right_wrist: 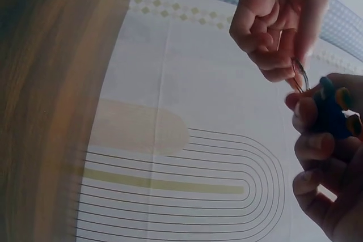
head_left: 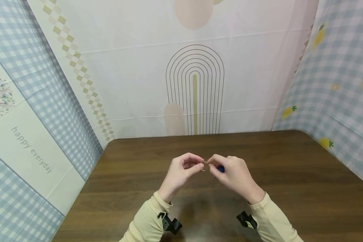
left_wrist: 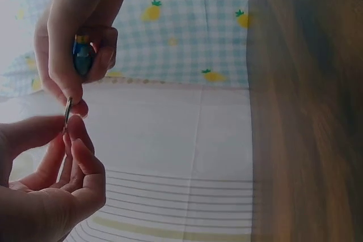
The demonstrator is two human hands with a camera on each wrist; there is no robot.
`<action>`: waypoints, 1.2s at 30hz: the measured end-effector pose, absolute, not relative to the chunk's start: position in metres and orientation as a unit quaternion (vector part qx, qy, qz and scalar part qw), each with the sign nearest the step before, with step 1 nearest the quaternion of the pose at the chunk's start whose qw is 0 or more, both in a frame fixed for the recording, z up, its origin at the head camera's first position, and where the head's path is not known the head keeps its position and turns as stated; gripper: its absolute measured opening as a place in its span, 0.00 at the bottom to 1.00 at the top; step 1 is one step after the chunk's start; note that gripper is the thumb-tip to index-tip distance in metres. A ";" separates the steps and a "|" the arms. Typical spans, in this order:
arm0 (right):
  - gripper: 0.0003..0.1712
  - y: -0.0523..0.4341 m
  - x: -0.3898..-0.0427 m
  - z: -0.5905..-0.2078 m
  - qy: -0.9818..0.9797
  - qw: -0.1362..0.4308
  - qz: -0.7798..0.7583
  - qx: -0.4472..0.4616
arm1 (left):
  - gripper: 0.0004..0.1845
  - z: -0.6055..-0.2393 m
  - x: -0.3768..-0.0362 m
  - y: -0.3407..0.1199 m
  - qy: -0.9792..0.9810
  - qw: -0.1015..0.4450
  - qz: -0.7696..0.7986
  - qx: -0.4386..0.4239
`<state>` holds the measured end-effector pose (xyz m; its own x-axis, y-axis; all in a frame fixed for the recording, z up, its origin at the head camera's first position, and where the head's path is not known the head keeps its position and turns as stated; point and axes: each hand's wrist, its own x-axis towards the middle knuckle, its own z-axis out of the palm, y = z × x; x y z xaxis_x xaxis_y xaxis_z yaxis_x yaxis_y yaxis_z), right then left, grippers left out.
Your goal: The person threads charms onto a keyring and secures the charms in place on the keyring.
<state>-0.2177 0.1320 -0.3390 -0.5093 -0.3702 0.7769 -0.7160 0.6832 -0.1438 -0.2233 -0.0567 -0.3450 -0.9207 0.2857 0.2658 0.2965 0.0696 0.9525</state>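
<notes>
Above the table, a thin metal key ring [left_wrist: 67,113] spans the gap between the fingertips of both hands. My left hand [head_left: 181,168] pinches one side of it between thumb and fingers. My right hand [head_left: 234,172] pinches the opposite side with thumb and index finger. A small blue keychain charm [right_wrist: 332,114] with yellow-orange parts sits within the right hand's curled fingers, close beside the ring. From the head view only a dark blue bit of it shows. Fingers cover the rest of the charm and part of the ring.
A dark brown wooden table [head_left: 133,181] lies under the hands. Behind it hangs a white cloth [head_left: 139,84] with arch lines. Blue checked cloths [head_left: 335,84] line both sides. Black camera mounts [head_left: 170,224] are strapped on both cream sleeves.
</notes>
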 end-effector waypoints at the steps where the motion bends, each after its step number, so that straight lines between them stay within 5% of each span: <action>1: 0.09 0.132 -0.218 -0.339 -0.837 0.378 0.235 0.319 | 0.13 -0.345 -0.223 -0.056 -0.727 0.005 -0.657 -0.198; 36: 0.11 0.135 -0.218 -0.339 -0.831 0.303 0.251 0.393 | 0.05 -0.347 -0.221 -0.064 -0.761 0.004 -0.611 -0.216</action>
